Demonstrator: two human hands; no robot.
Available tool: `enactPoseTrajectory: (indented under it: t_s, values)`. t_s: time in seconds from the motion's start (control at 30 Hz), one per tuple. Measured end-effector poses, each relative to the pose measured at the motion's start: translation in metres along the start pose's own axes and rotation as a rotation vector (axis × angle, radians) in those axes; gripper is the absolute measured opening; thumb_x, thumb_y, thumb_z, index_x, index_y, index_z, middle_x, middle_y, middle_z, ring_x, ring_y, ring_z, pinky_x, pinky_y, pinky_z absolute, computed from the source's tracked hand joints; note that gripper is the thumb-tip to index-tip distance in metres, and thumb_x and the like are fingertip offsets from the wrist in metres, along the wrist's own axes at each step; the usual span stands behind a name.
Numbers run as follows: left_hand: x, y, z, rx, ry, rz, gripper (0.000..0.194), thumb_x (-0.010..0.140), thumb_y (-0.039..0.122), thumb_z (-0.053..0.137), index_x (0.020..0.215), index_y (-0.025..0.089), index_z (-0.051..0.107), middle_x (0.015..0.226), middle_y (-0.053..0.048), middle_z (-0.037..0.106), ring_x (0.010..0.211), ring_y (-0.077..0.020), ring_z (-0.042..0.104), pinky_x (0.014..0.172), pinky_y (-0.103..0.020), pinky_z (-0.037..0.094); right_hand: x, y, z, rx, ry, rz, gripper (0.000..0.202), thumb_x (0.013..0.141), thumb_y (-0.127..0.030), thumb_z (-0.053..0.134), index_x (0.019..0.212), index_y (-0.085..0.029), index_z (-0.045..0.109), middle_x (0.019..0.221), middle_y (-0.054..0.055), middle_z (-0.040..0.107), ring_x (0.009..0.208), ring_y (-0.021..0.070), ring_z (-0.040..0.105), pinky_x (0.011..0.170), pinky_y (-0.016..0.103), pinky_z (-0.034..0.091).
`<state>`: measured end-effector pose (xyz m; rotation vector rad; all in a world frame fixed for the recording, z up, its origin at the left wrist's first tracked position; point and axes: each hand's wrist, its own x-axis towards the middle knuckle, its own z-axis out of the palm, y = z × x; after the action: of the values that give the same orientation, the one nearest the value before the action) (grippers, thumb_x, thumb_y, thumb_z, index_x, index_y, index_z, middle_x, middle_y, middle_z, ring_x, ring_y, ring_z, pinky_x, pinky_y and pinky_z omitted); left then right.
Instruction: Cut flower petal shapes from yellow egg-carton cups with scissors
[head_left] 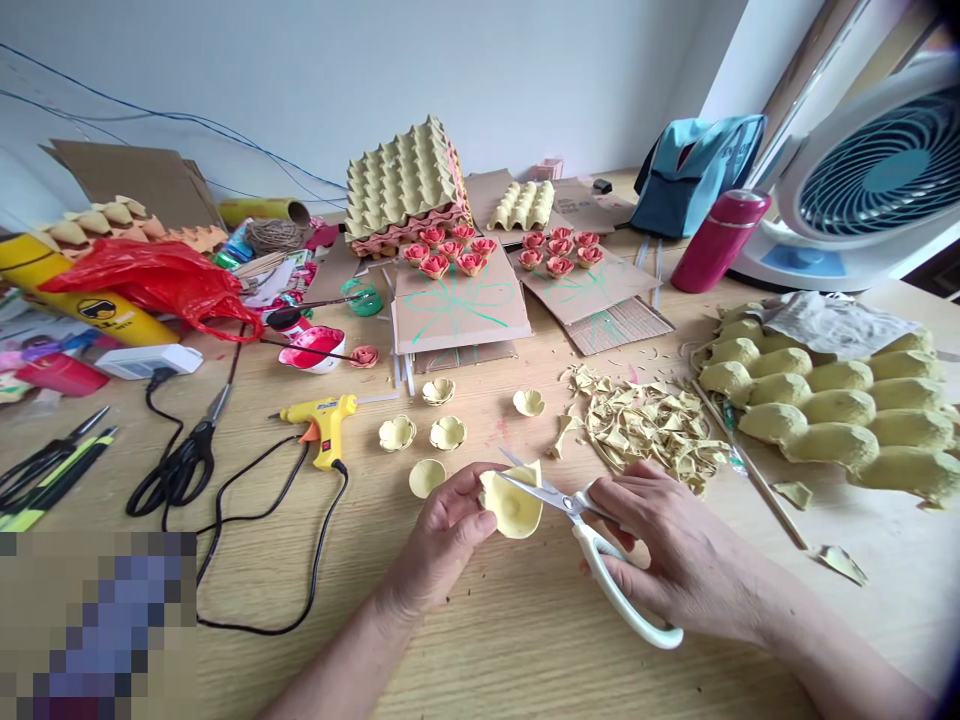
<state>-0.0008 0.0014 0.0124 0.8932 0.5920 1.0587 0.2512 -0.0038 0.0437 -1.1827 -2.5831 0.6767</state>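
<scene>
I see the left hand (444, 530) pinching a pale yellow, bowl-shaped cup of moulded pulp (517, 512) at its left rim, the thumb on the near edge and the other fingers behind it. The rest of the cup sticks out to the right, clear of those fingertips, its hollow turned up toward me. I have the right hand (669, 550) closed around the handles of white-handled scissors with silvery steel blades (574, 505), fingers curled about the grips. The blades stand parted across the cup's upper right rim, one over the hollow and the other beyond the edge, their tips pointing toward the left hand's fingers. The cup is thus held above the light wood-grain tabletop (517, 640), between the two hands. Just past the left hand I make out a plain round pale yellow cup (427, 479), with three petal-edged pale yellow cups (448, 433) grouped behind it. Beyond the right hand spreads a loose heap of curled yellow pulp scraps (645, 420), and left of the cups lies a yellow glue gun with a black cord (324, 428).
</scene>
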Motion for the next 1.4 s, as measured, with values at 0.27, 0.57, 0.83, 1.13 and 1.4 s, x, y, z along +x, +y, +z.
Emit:
enactPoseTrajectory:
  t_s: [0.27,0.57,0.83,1.13,1.4]
  values:
    - [-0.002,-0.002,-0.002,-0.052,0.005,-0.017,0.029,0.085,0.030,0.075,0.113,0.024,0.073,0.099,-0.004,0.066,0.085,-0.0155,0.058,0.072,-0.027,0.058,-0.001,-0.002,0.001,0.002,-0.008,-0.007,0.028,0.102,-0.038,0.046,0.080,-0.023,0.039,0.072,-0.001,0.055,0.065,0.0160,0.047,0.074,0.035,0.037]
    - [-0.004,-0.005,-0.007,-0.115,0.045,-0.006,0.021,0.087,0.031,0.072,0.106,0.021,0.072,0.092,-0.003,0.063,0.082,-0.0145,0.060,0.069,-0.024,0.057,-0.002,-0.003,0.003,-0.036,0.002,-0.015,0.028,0.104,-0.035,0.041,0.078,-0.024,0.036,0.069,-0.001,0.053,0.064,0.0169,0.047,0.067,0.031,0.034]
    - [0.000,0.000,-0.002,-0.064,0.012,0.043,0.040,0.082,0.035,0.081,0.117,0.023,0.066,0.100,-0.004,0.065,0.081,-0.0156,0.066,0.071,-0.026,0.057,0.001,-0.005,0.007,-0.030,0.016,0.046,0.030,0.104,-0.038,0.040,0.077,-0.024,0.036,0.067,-0.001,0.052,0.062,0.0169,0.046,0.064,0.031,0.035]
    - [-0.002,0.001,0.000,-0.092,0.050,-0.008,0.029,0.085,0.032,0.079,0.109,0.022,0.066,0.094,-0.002,0.066,0.079,-0.0116,0.065,0.072,-0.023,0.055,0.005,-0.008,0.001,0.012,-0.023,0.069,0.026,0.104,-0.036,0.039,0.084,-0.022,0.047,0.076,0.002,0.058,0.067,0.0185,0.053,0.069,0.033,0.042]
    - [-0.003,0.002,0.003,-0.016,0.095,0.097,0.028,0.085,0.035,0.079,0.108,0.023,0.068,0.097,-0.002,0.067,0.080,-0.0128,0.064,0.073,-0.025,0.057,0.004,-0.008,0.004,0.063,-0.056,0.095,0.027,0.106,-0.038,0.038,0.085,-0.022,0.046,0.078,0.001,0.058,0.070,0.0182,0.053,0.070,0.032,0.041]
